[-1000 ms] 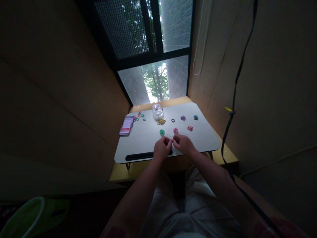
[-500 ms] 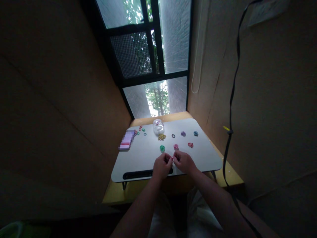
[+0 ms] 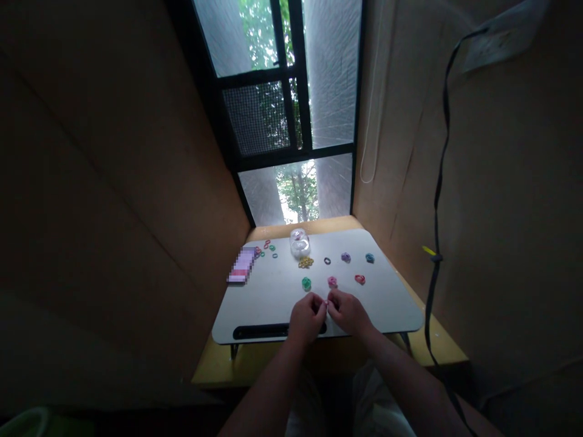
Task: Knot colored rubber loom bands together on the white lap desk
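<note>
Over the near part of the white lap table [image 3: 268, 303], my left hand [image 3: 307, 317] and my right hand [image 3: 348, 311] meet with fingertips pinched together. Between them is a small pink hair tie [image 3: 326, 303], mostly hidden by the fingers. Just beyond my hands lie a bunch of pink hair ties [image 3: 332, 281], a green bunch [image 3: 306, 283] and a red bunch [image 3: 359, 279]. In the row behind are yellow ties [image 3: 305, 262], a dark ring [image 3: 327, 261], a purple bunch [image 3: 346, 257] and a blue bunch [image 3: 370, 258].
A clear plastic jar [image 3: 299, 244] stands at the back of the table. At the left lie a phone [image 3: 242, 266] and several loose coloured rings [image 3: 272, 247]. A black slot [image 3: 259, 331] runs along the front edge. A dark strap [image 3: 437, 218] hangs at the right.
The camera view has tilted a little, so everything sits lower and further right. Both hands stay pinched together at the same spot above the table, with only slight finger movement.
</note>
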Available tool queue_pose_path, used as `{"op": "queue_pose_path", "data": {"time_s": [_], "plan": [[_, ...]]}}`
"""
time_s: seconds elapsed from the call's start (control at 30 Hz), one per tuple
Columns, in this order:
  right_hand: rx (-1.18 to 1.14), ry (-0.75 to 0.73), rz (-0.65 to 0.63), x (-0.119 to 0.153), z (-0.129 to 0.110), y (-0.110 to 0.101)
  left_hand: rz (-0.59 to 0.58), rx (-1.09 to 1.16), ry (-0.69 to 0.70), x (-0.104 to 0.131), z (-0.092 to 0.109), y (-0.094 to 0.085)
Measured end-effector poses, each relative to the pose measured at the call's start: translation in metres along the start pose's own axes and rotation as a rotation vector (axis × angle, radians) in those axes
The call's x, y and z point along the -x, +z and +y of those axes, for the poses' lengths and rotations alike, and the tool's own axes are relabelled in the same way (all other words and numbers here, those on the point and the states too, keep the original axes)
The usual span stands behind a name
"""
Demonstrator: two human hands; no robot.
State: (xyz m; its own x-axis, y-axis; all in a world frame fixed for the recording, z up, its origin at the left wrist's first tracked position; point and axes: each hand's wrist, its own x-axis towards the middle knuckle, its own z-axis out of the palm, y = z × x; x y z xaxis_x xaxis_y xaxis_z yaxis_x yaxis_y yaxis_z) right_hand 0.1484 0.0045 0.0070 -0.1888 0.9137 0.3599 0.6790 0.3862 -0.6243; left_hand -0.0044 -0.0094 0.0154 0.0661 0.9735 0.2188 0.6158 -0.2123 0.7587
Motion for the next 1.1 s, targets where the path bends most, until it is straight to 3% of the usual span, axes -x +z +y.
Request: {"op": "queue_pose_path", "data": {"time_s": [0.8,1.1], "plan": [[0.038,-0.025,-0.036,-0.0014,0.0008,0.0002,-0.010,0.001,0.005,-0.0008,-0.0013,-0.0003],[-0.119,-0.001,0.026,-0.0042,0.0030,-0.0007,-0.045,0.027,-0.008,-0.0008,-0.0040,0.0002]]}}
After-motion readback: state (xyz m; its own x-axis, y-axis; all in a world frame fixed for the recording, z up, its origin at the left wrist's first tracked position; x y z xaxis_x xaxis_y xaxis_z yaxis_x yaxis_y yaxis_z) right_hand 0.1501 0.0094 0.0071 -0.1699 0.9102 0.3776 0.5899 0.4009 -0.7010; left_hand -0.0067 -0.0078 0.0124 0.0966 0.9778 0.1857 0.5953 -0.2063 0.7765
